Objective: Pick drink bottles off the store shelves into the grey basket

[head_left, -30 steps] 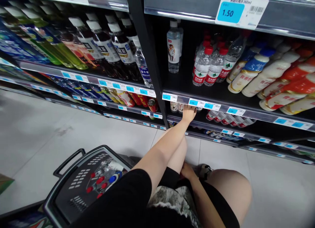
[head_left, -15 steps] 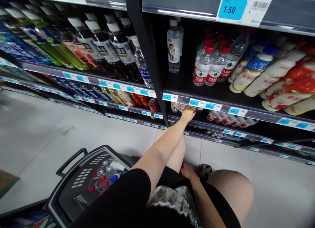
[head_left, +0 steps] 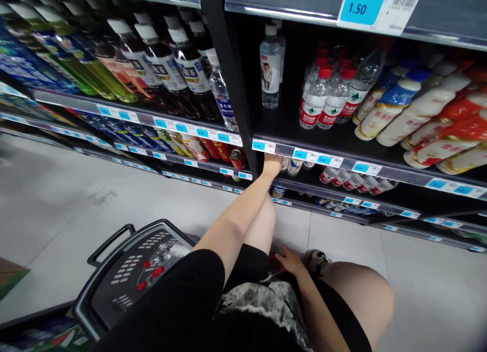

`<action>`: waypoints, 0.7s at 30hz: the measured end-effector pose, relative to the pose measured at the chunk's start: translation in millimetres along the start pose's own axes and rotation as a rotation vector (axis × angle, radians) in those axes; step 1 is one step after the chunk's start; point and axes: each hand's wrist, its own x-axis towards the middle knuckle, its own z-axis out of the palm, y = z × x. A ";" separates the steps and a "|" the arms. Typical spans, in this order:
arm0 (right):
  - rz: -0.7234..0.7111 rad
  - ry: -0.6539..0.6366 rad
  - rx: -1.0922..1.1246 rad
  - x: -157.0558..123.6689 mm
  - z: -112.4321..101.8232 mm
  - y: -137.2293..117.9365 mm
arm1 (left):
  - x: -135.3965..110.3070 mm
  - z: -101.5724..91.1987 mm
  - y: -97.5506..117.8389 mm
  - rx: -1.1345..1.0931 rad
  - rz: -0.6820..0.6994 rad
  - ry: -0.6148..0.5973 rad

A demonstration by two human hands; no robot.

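Note:
My left hand [head_left: 273, 165] reaches into the shelf level under the price-tag rail, its fingers hidden beneath the rail. Beside it stand small bottles with patterned white labels [head_left: 294, 167]. On the level above are a clear water bottle with a tiger label [head_left: 270, 70] and red-capped water bottles [head_left: 315, 101]. My right hand [head_left: 291, 260] is low between my knees, its fingers curled by a dark reddish, partly see-through thing [head_left: 274, 259] that is mostly hidden by my leg and too dim to name.
A dark shopping basket [head_left: 125, 271] with red-capped bottles in it stands at my left. Dark tea bottles [head_left: 186, 63] fill the left shelf, and white milk-drink bottles [head_left: 391, 106] lean at the right. A black upright post [head_left: 228, 63] divides the shelves.
My left hand has moved left along the lower shelf, uncovering patterned bottles to its right. My left arm and knee have shifted left, and the reddish thing by my right hand shows more.

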 end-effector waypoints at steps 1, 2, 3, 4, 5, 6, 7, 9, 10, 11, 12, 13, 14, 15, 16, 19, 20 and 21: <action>0.010 0.002 0.005 -0.7 -0.7 2.0 | -0.4 0.9 -3.8 -0.007 0.029 -0.009; 0.020 0.005 0.010 -1.1 -1.6 3.7 | -1.2 1.5 -6.5 -0.009 0.052 -0.022; 0.028 0.006 0.015 -1.2 -2.3 4.9 | -2.2 1.6 -8.2 -0.003 0.071 -0.040; 0.033 0.008 0.021 -1.2 -2.7 5.7 | -3.3 1.5 -8.9 0.013 0.083 -0.063; 0.034 0.010 0.027 -1.0 -2.8 6.1 | -4.2 1.2 -8.5 0.034 0.089 -0.086; 0.033 0.011 0.032 -0.8 -2.6 6.1 | -4.8 0.9 -7.3 0.056 0.089 -0.109; 0.029 0.009 0.036 -0.6 -2.1 6.0 | -5.1 0.6 -5.6 0.073 0.086 -0.126; 0.020 -0.002 0.041 -0.2 -1.0 5.6 | -4.7 0.4 -1.1 0.078 0.068 -0.145; 0.017 -0.008 0.043 0.1 -0.6 5.4 | -4.3 0.5 1.0 0.072 0.055 -0.151; 0.015 -0.013 0.042 0.4 -0.4 5.2 | -4.0 0.6 2.9 0.065 0.040 -0.156; 0.013 -0.016 0.041 0.8 -0.5 5.0 | -3.7 0.9 4.2 0.058 0.026 -0.160; 0.014 -0.016 0.039 1.3 -0.7 4.8 | -3.6 1.1 4.9 0.049 0.017 -0.159; 0.015 -0.016 0.036 1.9 -1.1 4.6 | -3.7 1.4 5.0 0.039 0.015 -0.153; 0.017 -0.016 0.033 2.5 -1.4 4.3 | -4.0 1.8 4.5 0.026 0.022 -0.139; 0.020 -0.017 0.031 3.1 -1.6 3.9 | -4.5 2.3 3.6 0.012 0.035 -0.119; 0.018 -0.023 0.027 4.3 -1.5 3.2 | -6.3 3.8 0.2 -0.013 0.059 -0.066; 0.015 -0.024 0.026 4.5 -1.3 3.1 | -6.9 4.2 -0.5 -0.004 0.056 -0.061; 0.013 -0.023 0.026 4.5 -1.2 3.1 | -7.6 4.5 -0.9 0.014 0.050 -0.062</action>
